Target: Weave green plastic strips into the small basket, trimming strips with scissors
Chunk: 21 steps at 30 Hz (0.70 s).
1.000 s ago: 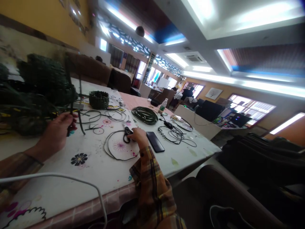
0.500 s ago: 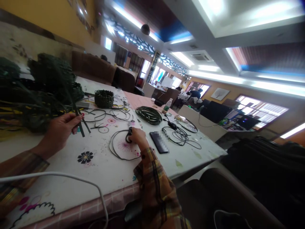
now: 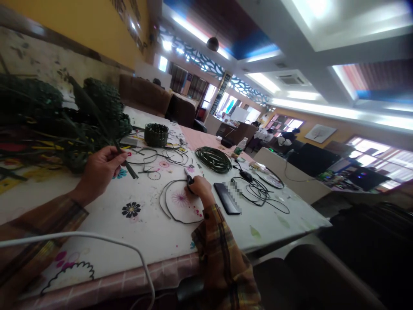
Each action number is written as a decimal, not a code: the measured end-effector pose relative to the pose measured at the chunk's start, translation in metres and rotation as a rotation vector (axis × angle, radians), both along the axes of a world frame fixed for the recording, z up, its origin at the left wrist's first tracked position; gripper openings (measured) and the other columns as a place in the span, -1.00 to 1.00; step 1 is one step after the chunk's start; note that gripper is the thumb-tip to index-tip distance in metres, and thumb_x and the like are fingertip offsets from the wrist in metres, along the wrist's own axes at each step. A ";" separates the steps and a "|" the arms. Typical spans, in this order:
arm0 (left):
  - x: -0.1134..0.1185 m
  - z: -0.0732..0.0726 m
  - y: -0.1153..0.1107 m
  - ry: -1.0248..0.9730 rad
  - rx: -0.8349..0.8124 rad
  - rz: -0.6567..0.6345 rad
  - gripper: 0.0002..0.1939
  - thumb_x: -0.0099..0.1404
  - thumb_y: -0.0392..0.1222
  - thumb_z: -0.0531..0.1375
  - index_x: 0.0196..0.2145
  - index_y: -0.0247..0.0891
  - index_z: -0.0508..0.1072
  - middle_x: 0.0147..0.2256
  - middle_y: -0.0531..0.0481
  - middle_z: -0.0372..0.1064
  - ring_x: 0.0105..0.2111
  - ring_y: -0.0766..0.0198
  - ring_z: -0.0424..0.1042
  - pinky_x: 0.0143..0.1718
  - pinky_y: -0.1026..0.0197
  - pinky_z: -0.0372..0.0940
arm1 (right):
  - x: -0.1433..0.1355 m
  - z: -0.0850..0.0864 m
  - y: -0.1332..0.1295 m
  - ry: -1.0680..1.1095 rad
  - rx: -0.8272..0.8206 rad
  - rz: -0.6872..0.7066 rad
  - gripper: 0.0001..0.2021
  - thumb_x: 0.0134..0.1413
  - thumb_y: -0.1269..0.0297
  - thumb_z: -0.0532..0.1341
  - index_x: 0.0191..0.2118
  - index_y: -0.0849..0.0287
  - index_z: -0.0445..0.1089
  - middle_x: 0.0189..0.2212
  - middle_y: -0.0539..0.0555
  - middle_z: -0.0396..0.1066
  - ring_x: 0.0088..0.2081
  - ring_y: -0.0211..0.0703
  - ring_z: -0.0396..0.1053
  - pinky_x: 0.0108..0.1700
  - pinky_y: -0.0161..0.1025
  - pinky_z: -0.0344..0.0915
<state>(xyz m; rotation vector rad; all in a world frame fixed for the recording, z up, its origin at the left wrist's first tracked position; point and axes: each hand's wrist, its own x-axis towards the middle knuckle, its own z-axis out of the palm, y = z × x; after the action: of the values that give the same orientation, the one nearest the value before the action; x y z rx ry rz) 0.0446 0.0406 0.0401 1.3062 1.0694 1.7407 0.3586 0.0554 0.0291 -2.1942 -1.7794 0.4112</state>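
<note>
My left hand [image 3: 102, 172] pinches dark green flat strips [image 3: 131, 169] between thumb and fingers. Their short ends point down over the table, and the long parts run up to the left. Low over the tabletop, my right hand [image 3: 200, 190] is closed around a pair of scissors [image 3: 189, 182] with dark handles; the short bright blades point away from me. A thin loop of dark cord [image 3: 166, 204] lies under and beside that hand. Behind both hands stands a small round woven basket [image 3: 156, 134], dark green, with loose cut strips [image 3: 167, 156] in front of it.
A coil of green strip [image 3: 213, 159], a phone [image 3: 226, 198], a tangle of black cable [image 3: 258, 189] and a bottle [image 3: 240, 147] lie or stand to the right. Dark green woven pieces [image 3: 101, 101] pile up at left. A white cable [image 3: 106, 239] crosses the near foreground.
The whole view has shifted, so everything appears further right. The strip ends in my left hand lie closer together than before. The scissor blades show more clearly; my right hand keeps its grip.
</note>
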 end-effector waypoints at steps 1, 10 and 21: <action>-0.001 0.001 0.000 -0.006 0.003 0.008 -0.74 0.08 -0.08 0.38 -0.38 -0.27 0.46 -0.54 0.13 0.32 -0.69 0.48 0.11 -0.72 0.37 -0.02 | -0.001 0.002 -0.001 0.037 0.011 -0.001 -0.73 -0.11 0.32 0.40 -0.23 0.31 0.51 -0.15 0.41 0.56 -0.05 0.24 0.54 -0.11 -0.09 0.41; -0.010 0.015 0.001 -0.081 0.009 0.069 -0.77 0.08 -0.11 0.34 -0.42 -0.25 0.39 -0.64 0.18 0.21 -0.72 0.43 0.10 -0.77 0.37 -0.06 | -0.050 0.021 -0.032 1.066 0.170 0.541 -0.46 -0.06 0.19 0.32 0.09 0.19 0.33 -0.25 0.08 0.54 -0.26 -0.14 0.51 -0.20 -0.21 0.43; -0.012 0.022 -0.003 -0.051 0.043 0.193 -0.81 0.16 -0.16 0.29 -0.44 -0.22 0.32 -0.64 0.19 0.18 -0.73 0.42 0.11 -0.75 0.34 0.07 | -0.111 -0.022 -0.078 1.519 -0.293 0.673 -0.47 -0.04 -0.16 0.41 -0.17 0.18 0.36 -0.43 -0.02 0.39 -0.47 -0.29 0.35 -0.44 -0.32 0.23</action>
<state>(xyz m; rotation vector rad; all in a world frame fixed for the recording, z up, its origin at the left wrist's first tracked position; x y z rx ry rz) 0.0326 0.0371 0.0620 1.2112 1.1667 1.9377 0.2474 -0.0222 0.0070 -0.6278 -1.3401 1.8715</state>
